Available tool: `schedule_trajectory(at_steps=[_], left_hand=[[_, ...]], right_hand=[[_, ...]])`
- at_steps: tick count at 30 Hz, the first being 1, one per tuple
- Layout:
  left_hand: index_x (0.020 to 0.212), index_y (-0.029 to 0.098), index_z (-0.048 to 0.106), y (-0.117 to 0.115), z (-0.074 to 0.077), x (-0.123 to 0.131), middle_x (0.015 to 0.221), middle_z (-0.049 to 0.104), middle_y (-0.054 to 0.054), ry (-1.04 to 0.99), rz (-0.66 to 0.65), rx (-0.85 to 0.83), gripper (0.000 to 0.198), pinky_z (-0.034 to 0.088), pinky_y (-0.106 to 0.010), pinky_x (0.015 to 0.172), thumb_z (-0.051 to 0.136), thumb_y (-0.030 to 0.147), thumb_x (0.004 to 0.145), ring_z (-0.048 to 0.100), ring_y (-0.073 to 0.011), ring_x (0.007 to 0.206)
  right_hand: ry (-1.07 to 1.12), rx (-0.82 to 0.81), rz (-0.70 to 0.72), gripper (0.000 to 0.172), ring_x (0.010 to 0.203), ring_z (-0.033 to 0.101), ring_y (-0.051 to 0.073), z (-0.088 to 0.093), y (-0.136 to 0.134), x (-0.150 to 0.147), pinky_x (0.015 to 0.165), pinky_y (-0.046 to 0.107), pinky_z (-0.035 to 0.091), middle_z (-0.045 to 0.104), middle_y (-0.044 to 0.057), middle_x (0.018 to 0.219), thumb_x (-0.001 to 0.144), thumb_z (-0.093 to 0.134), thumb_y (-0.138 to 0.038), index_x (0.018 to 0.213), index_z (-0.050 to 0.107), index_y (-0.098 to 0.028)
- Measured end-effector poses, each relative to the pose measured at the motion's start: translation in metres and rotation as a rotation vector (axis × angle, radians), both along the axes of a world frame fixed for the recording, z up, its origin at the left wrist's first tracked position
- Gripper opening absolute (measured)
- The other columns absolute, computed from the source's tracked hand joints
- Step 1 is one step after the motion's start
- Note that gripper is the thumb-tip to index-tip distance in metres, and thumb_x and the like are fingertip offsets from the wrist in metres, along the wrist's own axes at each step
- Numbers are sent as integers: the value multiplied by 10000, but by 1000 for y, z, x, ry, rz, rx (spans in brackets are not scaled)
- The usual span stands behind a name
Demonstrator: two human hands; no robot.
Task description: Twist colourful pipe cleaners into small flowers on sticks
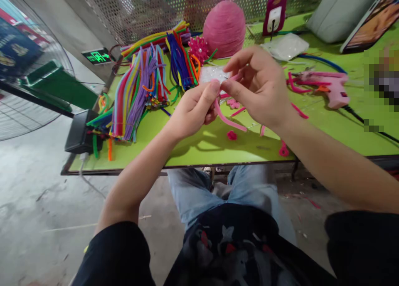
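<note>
Carefully, we hold a pink fuzzy stem just above the green counter, its free end curving down from our left hand, whose grip is closed on it, thumb pressed over bent fingers. Our right hand pinches the stem's upper part, its grip nearly closed. On the counter lie a small dark-pink flower and, farther right, a pink glue gun.
</note>
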State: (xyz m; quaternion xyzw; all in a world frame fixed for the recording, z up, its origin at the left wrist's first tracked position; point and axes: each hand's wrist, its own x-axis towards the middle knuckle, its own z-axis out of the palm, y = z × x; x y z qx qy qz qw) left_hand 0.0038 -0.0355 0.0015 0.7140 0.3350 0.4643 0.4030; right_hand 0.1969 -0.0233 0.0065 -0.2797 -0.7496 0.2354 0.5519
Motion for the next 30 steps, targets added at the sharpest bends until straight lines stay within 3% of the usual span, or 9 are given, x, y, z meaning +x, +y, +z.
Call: schedule_trajectory(at_steps=[5,10,14,17,20,23,26,28,30], left_hand=[[681,232,472,13,-12,1,502,360,64,-73,20,22,756,303,-210,413,434,866,1090,419,-60,398],[680,253,408,11,-9,4,489,294,86,-158,-40,45,746,252,-222,360,513,897,1042,328,-55,363],[681,245,459,5,-4,2,491,390,69,-109,-61,68,705,259,-232,373,591,827,1056,348,-54,380],[682,238,499,2,-1,-1,488,422,61,-68,-39,48,684,280,-239,391,576,781,1090,385,-65,392],[662,226,547,-1,4,-3,473,449,49,-42,-74,61,702,294,-240,397,573,780,1093,418,-71,397],[669,218,586,-3,7,-5,492,504,35,-31,-153,76,711,289,-234,386,582,798,1079,435,-71,393],[723,218,590,-3,5,-10,550,563,27,-48,-232,65,645,321,-225,391,613,744,1095,468,-73,412],[761,221,589,-3,2,-13,559,556,35,-87,-291,65,570,356,-222,409,643,666,1115,480,-77,427],[773,227,584,-2,-1,-16,548,500,50,-113,-347,46,529,390,-232,433,668,621,1116,488,-87,438]], right_hand=[[-383,514,-251,280,1178,740,303,-6,4,12,1050,509,598,803,48,1258,1146,612,-582,1217,767,-361],[-559,891,-437,278,1109,781,279,-8,5,16,931,463,607,865,-6,1208,1100,704,-558,1260,753,-336],[-438,930,-401,163,956,767,259,-6,5,13,828,447,590,862,20,1106,1151,630,-413,1124,721,-281],[-290,820,-203,122,914,761,234,-2,5,11,787,410,594,838,31,1055,1164,630,-315,1109,725,-263],[-185,639,-10,177,880,763,199,2,3,11,802,363,613,827,25,997,1181,636,-341,1072,755,-268],[-93,266,83,405,766,727,197,3,4,8,718,358,615,796,28,877,1124,695,-627,953,745,-263],[13,-70,200,664,734,700,213,2,8,3,665,369,624,761,38,819,877,802,-916,859,701,-261],[55,-142,260,712,721,679,207,1,11,-1,668,372,624,744,33,805,797,838,-955,814,674,-263],[55,-128,258,706,671,633,185,0,11,-3,625,354,582,712,16,775,823,821,-949,791,658,-263]])
